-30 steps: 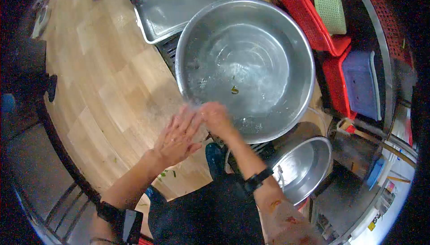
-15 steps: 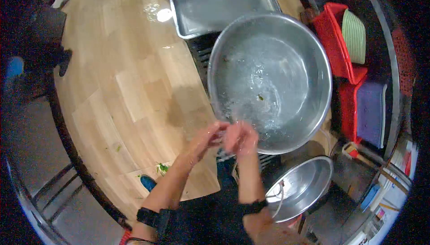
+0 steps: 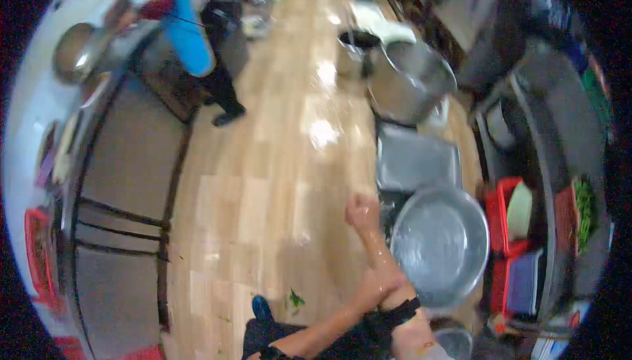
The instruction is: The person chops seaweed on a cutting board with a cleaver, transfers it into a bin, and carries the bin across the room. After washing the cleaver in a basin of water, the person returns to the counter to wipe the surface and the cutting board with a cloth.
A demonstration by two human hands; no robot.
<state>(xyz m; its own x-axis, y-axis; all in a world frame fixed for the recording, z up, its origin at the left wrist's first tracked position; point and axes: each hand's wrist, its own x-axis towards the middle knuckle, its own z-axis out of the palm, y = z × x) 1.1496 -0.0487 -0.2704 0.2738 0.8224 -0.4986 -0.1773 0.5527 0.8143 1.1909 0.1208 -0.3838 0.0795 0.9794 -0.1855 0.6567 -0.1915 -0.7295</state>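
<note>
My left hand (image 3: 387, 280) lies across my right forearm, its fingers closed around it below the wrist. Beyond it, my right hand (image 3: 363, 211) is raised over the floor, closed in a loose fist with nothing visible in it. The skin of both arms looks wet. Just right of my hands stands a wide metal basin (image 3: 440, 247) with water in it. A flat metal tray (image 3: 418, 159) lies beyond the basin.
A co-worker with a blue apron (image 3: 189, 34) stands at the upper left near a metal bowl (image 3: 76, 54). A large pot (image 3: 409, 87) stands past the tray. Red baskets (image 3: 499, 218) line the right side. Green scraps (image 3: 296, 299) lie on the wooden floor (image 3: 250, 228).
The view has swung up and left, showing more of the room and the co-worker. My hands, earlier together at the basin's near edge, have parted; my left hand is now on my right forearm.
</note>
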